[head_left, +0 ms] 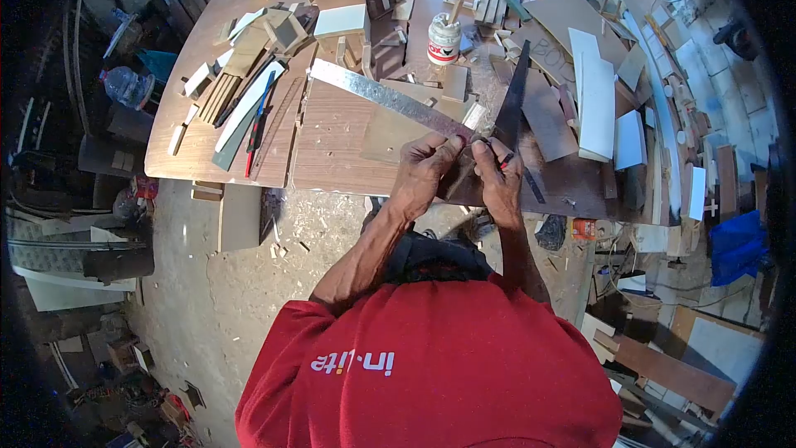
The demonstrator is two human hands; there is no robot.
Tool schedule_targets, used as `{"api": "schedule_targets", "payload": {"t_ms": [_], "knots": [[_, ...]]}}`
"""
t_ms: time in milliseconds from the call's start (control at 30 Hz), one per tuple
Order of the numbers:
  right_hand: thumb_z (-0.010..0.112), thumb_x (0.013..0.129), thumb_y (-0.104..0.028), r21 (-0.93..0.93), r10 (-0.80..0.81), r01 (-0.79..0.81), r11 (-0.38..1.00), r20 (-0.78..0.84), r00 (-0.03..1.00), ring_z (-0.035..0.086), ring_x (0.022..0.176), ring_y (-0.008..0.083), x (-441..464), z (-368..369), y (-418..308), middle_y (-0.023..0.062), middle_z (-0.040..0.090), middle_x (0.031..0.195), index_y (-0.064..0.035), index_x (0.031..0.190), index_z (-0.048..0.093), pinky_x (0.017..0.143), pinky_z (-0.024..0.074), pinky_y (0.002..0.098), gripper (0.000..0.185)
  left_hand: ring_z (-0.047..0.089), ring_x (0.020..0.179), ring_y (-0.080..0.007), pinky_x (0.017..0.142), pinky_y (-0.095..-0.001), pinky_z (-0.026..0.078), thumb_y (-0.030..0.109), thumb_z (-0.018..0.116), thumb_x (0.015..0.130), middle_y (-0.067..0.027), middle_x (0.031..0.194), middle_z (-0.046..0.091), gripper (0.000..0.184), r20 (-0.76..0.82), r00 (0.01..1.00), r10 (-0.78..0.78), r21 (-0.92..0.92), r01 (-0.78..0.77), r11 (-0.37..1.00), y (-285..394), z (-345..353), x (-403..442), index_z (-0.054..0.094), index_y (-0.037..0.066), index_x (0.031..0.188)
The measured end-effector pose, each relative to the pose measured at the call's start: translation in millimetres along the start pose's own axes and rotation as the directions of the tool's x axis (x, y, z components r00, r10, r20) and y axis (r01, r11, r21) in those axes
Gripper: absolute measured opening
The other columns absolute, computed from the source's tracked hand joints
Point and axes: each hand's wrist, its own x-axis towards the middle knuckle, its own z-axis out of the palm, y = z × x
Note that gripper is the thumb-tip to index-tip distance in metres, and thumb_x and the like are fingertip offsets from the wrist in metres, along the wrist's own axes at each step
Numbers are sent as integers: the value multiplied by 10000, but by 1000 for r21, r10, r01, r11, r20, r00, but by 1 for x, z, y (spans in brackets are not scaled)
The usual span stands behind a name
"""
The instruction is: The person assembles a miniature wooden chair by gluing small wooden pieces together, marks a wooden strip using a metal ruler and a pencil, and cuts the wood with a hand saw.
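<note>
My left hand [427,168] is closed on the near end of a metal ruler [377,98], which reaches up and left across the table. Close beside it, my right hand [501,178] has its fingers bent together around something small with a reddish part; I cannot make out what it is. Just beyond the right hand is a dark tapered saw blade [514,91]; whether the hand touches it is unclear. Below the ruler lies a flat brown board [390,134]. A small white-faced block [474,116] sits near the fingertips.
A white glue jar [444,40] stands at the table's middle. To the left lie a red and black cutter [254,139] and stacked wood strips [220,98]. Small wooden boxes [342,21] crowd the back. White panels [595,108] and offcuts cover the right side.
</note>
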Motion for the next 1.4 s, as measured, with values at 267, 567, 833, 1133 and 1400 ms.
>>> {"api": "schedule_targets", "payload": {"t_ms": [267,567,833,1133,1400], "knots": [[545,934,-438,57,10,-12,998,44,999,522,659,165,0,-1,-12,81,580,694,7,890,629,645,419,320,455,385,576,-40,505,-227,295,214,627,928,54,640,508,245,-34,999,-19,16,19,1000,4,3,-1,650,42,755],[594,933,-340,54,-1,0,999,27,1000,424,609,66,1,0,-4,-39,491,677,-27,855,619,552,346,249,323,413,560,-39,490,-224,316,187,635,921,44,638,541,241,-39,999,-13,-30,12,999,5,5,0,646,53,721],[576,938,-359,89,31,-34,995,26,999,453,643,114,0,3,-13,11,530,668,7,839,615,603,383,294,380,417,553,-43,483,-221,316,172,648,911,35,638,547,232,-74,997,-24,-27,22,999,3,6,1,640,46,717],[630,913,-332,94,116,-121,988,58,992,424,606,52,5,1,-7,-58,510,681,-15,900,673,547,332,233,320,397,542,-43,475,-230,294,147,662,891,37,617,519,235,-140,990,19,3,-18,1000,-2,5,8,607,54,682],[640,890,-434,48,219,-227,973,125,968,415,546,50,11,1,0,-54,499,614,-58,798,668,515,312,226,388,370,508,-50,456,-243,277,110,642,896,30,595,502,241,-148,988,-53,-212,20,977,-5,-3,12,586,50,669]]}}
